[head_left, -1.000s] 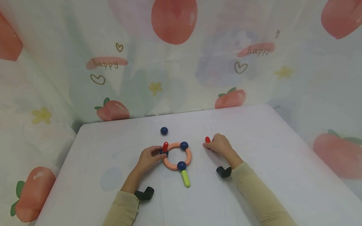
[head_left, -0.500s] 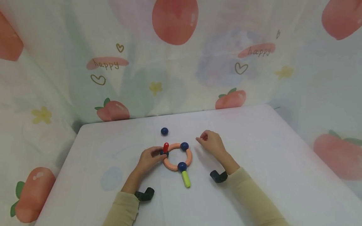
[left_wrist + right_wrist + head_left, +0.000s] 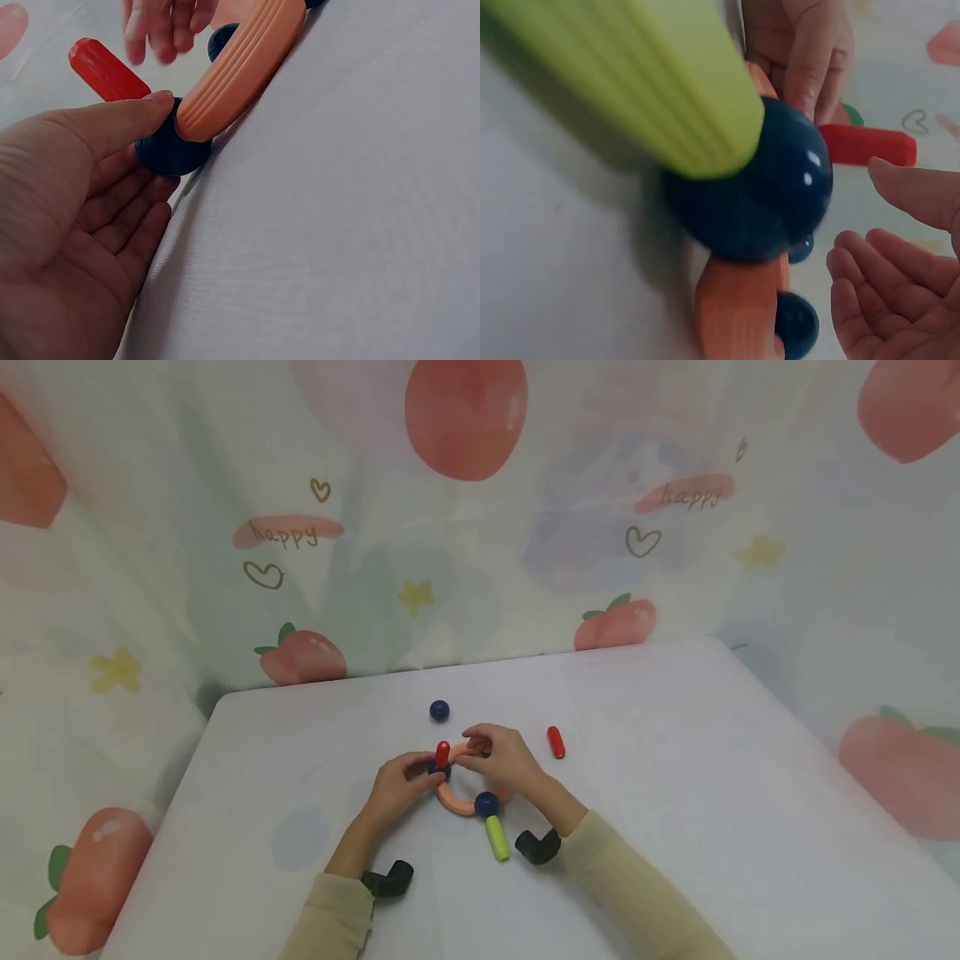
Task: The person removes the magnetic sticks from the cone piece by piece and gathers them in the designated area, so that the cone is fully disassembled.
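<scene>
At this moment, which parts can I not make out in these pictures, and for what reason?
Head view: the far right part of the orange ring, hidden behind the right hand.
Left wrist view: where the red stick meets the blue ball, hidden by the thumb of the left hand.
Right wrist view: the outer end of the green stick, cut off by the top edge.

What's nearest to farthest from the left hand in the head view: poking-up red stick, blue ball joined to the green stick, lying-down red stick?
1. Poking-up red stick: right beside the left hand.
2. Blue ball joined to the green stick: lower right.
3. Lying-down red stick: farthest right, past the right hand.
</scene>
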The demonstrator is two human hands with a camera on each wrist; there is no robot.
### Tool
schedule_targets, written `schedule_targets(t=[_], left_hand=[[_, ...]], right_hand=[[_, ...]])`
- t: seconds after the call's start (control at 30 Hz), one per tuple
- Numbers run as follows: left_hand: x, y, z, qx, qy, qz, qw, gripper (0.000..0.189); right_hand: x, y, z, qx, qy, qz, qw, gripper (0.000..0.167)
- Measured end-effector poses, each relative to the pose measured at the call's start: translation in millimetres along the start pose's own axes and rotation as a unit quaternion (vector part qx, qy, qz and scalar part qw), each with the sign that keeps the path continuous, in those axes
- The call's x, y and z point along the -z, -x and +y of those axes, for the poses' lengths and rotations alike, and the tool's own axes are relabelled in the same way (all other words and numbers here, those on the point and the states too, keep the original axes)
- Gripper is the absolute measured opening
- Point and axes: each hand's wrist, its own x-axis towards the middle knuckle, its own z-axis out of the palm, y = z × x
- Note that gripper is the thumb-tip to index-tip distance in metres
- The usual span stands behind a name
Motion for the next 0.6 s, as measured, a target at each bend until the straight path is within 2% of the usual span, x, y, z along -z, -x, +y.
schedule_targets(t=[0.2,0.4,0.6], left_hand=[[1.7,0.8,0.3,-0.019,0.015,0.002,0.9997,0.038],[2.2,0.5,-0.5,-0.026,0.011,0.004,0.9996,0.037],[2.5,1.4,-0.3,-0.035,0.008,0.005,0.9994,0.037]], right_hand=[[-12.2,-9.8,-7.8,0.02,-0.038,-0.036,0.9984,0.038],[-16.1,-16.0,-9.9,0.057,-0.027,-0.057,0.9964,0.03],[-16.5,-17.3,-8.1,0.074,-0.024,-0.065,0.9949,0.023]])
